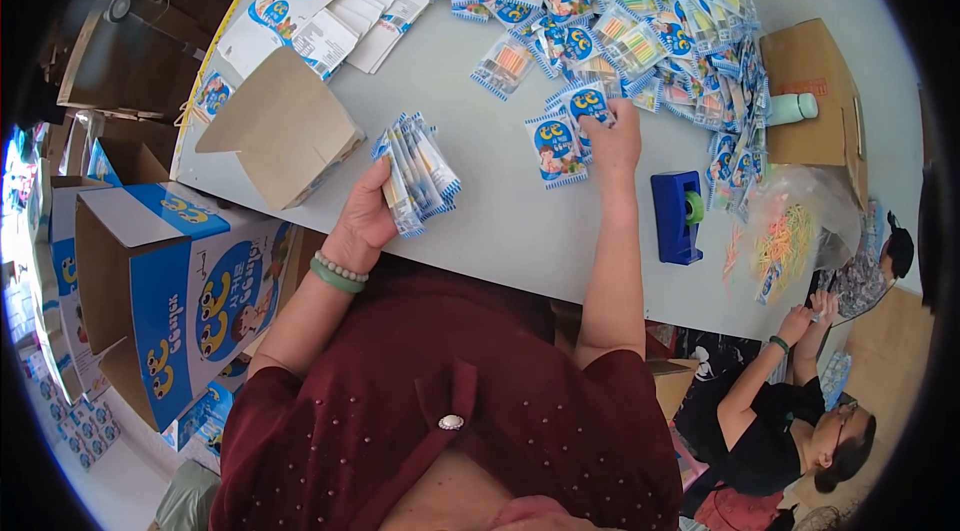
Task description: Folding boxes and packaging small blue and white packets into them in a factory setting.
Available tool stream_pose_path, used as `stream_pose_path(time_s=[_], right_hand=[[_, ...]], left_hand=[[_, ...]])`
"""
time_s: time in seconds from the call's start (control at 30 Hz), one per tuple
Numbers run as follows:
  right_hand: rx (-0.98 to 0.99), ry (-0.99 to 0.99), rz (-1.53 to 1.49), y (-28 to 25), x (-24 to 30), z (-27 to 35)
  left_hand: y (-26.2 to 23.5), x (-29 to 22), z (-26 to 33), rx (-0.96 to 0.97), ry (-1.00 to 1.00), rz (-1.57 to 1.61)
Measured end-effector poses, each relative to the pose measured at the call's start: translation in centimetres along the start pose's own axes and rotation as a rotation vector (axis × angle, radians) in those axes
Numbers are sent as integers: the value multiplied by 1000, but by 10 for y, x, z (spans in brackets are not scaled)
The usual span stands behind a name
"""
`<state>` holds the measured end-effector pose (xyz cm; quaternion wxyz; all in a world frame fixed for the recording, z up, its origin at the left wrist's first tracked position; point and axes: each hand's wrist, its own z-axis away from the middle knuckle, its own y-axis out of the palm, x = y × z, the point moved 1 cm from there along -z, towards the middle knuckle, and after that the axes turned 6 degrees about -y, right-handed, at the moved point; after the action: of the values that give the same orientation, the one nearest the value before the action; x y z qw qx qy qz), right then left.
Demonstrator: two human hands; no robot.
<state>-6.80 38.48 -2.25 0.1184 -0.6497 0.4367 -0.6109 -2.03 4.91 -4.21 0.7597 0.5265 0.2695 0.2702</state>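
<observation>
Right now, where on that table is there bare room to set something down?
The table is bare in front of the person, between the left hand holding a stack of packets and the blue tape dispenser. Another bare strip lies between the small open box and the packet pile. The far right side is crowded.

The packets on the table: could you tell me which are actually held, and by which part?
The left hand holds a fanned stack of packets by its lower ends. The right hand only presses on a loose packet.

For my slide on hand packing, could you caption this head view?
Left hand grips a stack of packets while right hand presses a packet beside the heap on a grey table.
</observation>
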Motion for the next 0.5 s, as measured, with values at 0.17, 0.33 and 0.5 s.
stream_pose_path(time_s=[0.17,0.33,0.5], right_hand=[[-78,124,-190,-15,-27,10],[-254,166,12,-24,6,35],[-78,13,717,4,14,30]], left_hand=[[-14,0,-3,-36,-27,19],[-18,1,-2,-61,-23,13],[-18,6,-3,-72,-14,-57]])
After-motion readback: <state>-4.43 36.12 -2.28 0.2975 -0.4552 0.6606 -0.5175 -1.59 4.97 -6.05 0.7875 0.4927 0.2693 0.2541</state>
